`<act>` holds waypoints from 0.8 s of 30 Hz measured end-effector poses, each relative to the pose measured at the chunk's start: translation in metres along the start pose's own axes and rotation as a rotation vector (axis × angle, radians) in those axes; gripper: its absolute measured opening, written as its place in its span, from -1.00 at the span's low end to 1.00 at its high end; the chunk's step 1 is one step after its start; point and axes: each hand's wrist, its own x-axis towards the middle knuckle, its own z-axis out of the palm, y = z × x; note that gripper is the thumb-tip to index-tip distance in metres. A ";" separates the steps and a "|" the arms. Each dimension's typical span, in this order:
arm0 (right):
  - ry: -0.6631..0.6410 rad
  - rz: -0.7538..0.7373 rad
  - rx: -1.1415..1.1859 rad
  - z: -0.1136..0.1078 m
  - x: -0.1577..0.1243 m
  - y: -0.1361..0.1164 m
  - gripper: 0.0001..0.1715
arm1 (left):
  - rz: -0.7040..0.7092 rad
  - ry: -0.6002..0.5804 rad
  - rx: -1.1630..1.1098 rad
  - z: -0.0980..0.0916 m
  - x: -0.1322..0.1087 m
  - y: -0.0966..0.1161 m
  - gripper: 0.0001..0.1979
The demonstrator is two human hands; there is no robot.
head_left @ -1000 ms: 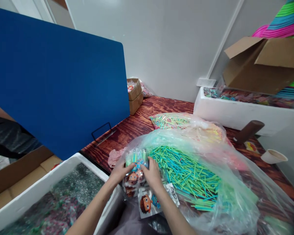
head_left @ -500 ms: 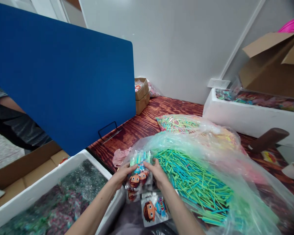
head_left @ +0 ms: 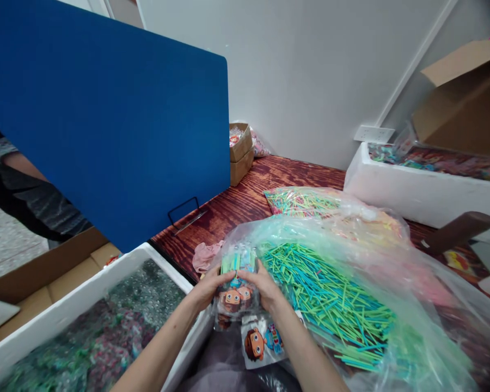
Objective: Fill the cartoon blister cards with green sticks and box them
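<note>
Both my hands hold one small clear packet (head_left: 237,283) printed with cartoon faces, with green and blue sticks standing in its top. My left hand (head_left: 207,289) grips its left side, fingers curled. My right hand (head_left: 264,288) pinches its right side. Another packet with a cartoon face (head_left: 261,342) lies just below, near my lap. To the right a big clear plastic bag (head_left: 351,305) lies open, full of loose green and blue sticks (head_left: 326,296).
A white foam box (head_left: 106,283) of small mixed pieces sits at my left, a blue divider panel (head_left: 106,125) behind it. Another foam box (head_left: 416,190) and a cardboard box (head_left: 465,98) are at the right. A person's arm (head_left: 20,163) shows beyond the divider.
My hands and the packet keep the same grip. The view has swung left and slightly down, so things on the right have slid toward the edge.
</note>
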 end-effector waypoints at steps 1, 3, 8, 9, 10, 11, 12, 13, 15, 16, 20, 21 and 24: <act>-0.013 -0.003 0.016 -0.001 -0.001 0.000 -0.20 | 0.013 0.001 -0.001 0.001 -0.001 0.001 -0.43; -0.040 0.003 0.046 -0.004 -0.003 0.000 -0.25 | 0.038 0.013 -0.005 0.004 -0.003 0.001 -0.41; -0.063 -0.021 0.097 -0.012 -0.011 -0.001 -0.29 | 0.076 -0.001 -0.018 0.011 -0.010 0.001 -0.26; -0.068 -0.026 0.101 -0.013 -0.014 -0.001 -0.29 | 0.081 0.000 -0.011 0.013 -0.012 0.001 -0.23; -0.072 -0.027 0.103 -0.013 -0.017 0.000 -0.27 | 0.089 0.011 0.006 0.014 -0.014 0.002 -0.20; -0.074 -0.027 0.104 -0.014 -0.020 -0.001 -0.26 | 0.102 0.030 0.034 0.015 -0.015 0.003 -0.18; -0.073 -0.028 0.102 -0.014 -0.023 -0.001 -0.24 | 0.119 0.049 0.069 0.016 -0.017 0.004 -0.16; -0.073 -0.034 0.095 -0.015 -0.027 -0.002 -0.23 | 0.141 0.062 0.105 0.017 -0.019 0.005 -0.14; -0.092 -0.058 0.065 -0.015 -0.033 -0.005 -0.22 | 0.197 0.065 0.155 0.017 -0.021 0.004 -0.11; -0.104 -0.078 0.044 -0.015 -0.035 -0.007 -0.23 | 0.214 0.051 0.161 0.017 -0.021 0.004 -0.11; -0.142 -0.145 -0.022 -0.014 -0.036 -0.013 -0.30 | 0.172 -0.014 0.130 0.016 -0.018 0.004 -0.23; -0.151 -0.150 -0.030 -0.014 -0.035 -0.015 -0.31 | 0.162 -0.017 0.136 0.016 -0.019 0.005 -0.26; -0.175 -0.161 -0.066 -0.015 -0.037 -0.017 -0.22 | 0.191 0.018 0.163 0.016 -0.024 0.010 -0.27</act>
